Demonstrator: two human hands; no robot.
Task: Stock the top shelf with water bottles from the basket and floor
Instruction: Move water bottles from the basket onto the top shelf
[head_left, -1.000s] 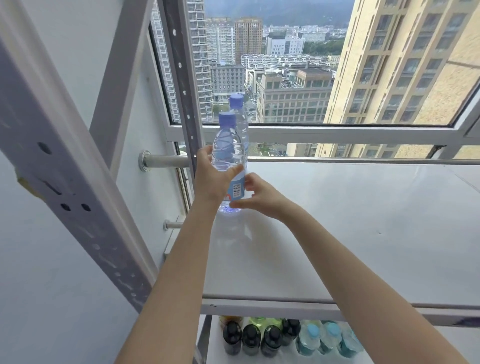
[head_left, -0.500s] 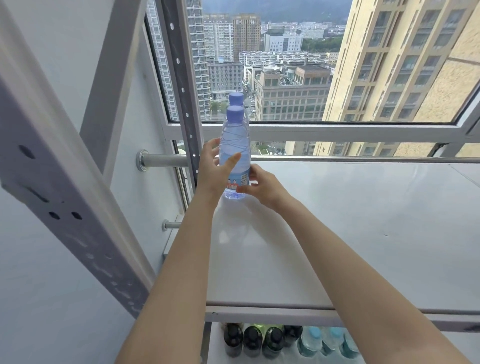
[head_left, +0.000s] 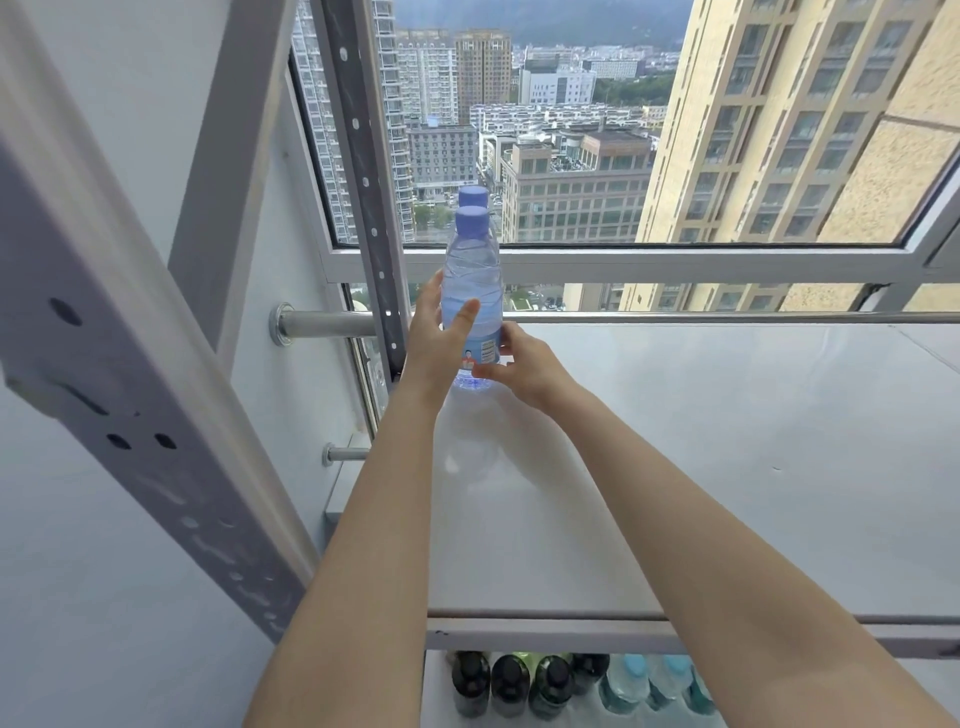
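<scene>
Blue-capped clear plastic, the bottle (head_left: 472, 291) now stands upright near the back-left corner of the shelf (head_left: 675, 467), just in front of the rear bottle (head_left: 473, 196). A second ago it was nearer the front edge. Your left hand (head_left: 434, 338) wraps its left side, thumb across the front. Your right hand (head_left: 519, 364) pinches it low, by the label. Its base looks to be down on the shelf, so this placing seems all but done, and you can let go and fetch the next. Basket and floor are out of view. Below the front edge, the lower shelf (head_left: 435, 717) holds dark bottles (head_left: 511, 686) on the left and pale bottles (head_left: 649, 680) on the right.
</scene>
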